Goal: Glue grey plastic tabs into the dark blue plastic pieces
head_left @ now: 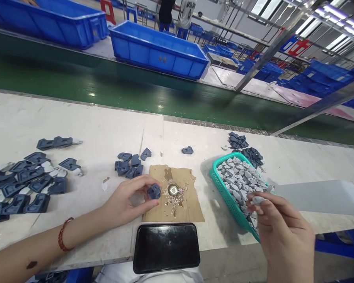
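While the left hand (129, 202) pinches a dark blue block (153, 191) between its thumb and fingers, the right hand (286, 226) pinches a small gray bit (257, 200) in its fingertips. The blue block is just over the left side of a brown piece of cardboard (156, 214), and the gray bit is over the right side of a green basket (228, 200). Lots of gray chips (237, 179) fill that basket.

All this is on a long white table (85, 125) with a few marks and thin lines where its boards meet. A round, shiny metal thing (174, 190) sits in the middle of the cardboard, with shiny spots and dark stains around it. A black phone (166, 248) lies at the near edge. Many dark blue blocks are spread on the left, a small bunch (128, 165) sits near the left hand, and more lie in a heap (250, 155) behind the basket.

Past the table runs a smooth green strip (135, 96), and beyond it stand two big blue bins (159, 51). Farther back, the room has a red stool (107, 11), two people (177, 13), stacks of blue boxes (318, 78), metal poles (265, 55), windows (264, 8) and bright lights (336, 15).
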`<state>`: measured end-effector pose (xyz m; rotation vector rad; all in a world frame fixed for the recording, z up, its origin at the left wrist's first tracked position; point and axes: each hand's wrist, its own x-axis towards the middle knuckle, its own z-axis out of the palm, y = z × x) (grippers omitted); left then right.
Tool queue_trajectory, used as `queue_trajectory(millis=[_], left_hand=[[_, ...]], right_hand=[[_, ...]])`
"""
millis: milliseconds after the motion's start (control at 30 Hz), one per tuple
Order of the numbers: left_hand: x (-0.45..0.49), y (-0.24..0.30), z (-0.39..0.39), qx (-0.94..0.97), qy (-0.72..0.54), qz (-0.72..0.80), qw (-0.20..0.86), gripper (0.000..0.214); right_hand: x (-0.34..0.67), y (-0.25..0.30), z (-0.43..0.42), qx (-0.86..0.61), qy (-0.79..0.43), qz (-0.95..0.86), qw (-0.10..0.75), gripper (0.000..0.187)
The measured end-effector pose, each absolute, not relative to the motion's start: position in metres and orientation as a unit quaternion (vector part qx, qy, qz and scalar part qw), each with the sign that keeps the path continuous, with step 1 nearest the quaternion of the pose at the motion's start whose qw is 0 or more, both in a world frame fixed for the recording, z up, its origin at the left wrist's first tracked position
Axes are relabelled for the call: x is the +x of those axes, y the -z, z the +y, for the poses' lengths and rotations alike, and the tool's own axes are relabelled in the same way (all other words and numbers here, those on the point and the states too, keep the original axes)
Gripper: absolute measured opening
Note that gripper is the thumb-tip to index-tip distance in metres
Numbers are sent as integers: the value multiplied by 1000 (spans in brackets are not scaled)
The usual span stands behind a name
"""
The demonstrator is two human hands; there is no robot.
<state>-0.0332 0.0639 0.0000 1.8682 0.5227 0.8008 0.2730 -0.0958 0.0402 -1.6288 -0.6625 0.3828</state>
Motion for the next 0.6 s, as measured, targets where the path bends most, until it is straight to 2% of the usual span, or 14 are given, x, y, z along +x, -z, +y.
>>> queue_trajectory(millis=[133,333,467,600], left_hand=[[-33,-1,61,769,-293,213,526,13],[-28,-3,60,756,-254,221,561,11],[-27,-3,61,745,-234,240,577,13],[-28,-4,62,752,-229,239,570,16]], right_hand=[[234,-33,-75,-638,-309,-297,640,21],[205,-21,-50,-619,-449,-253,593,31],[202,-10,-42,-619,-468,-254,578,31],[202,-5,-35,-628,-424,-337,559,30]])
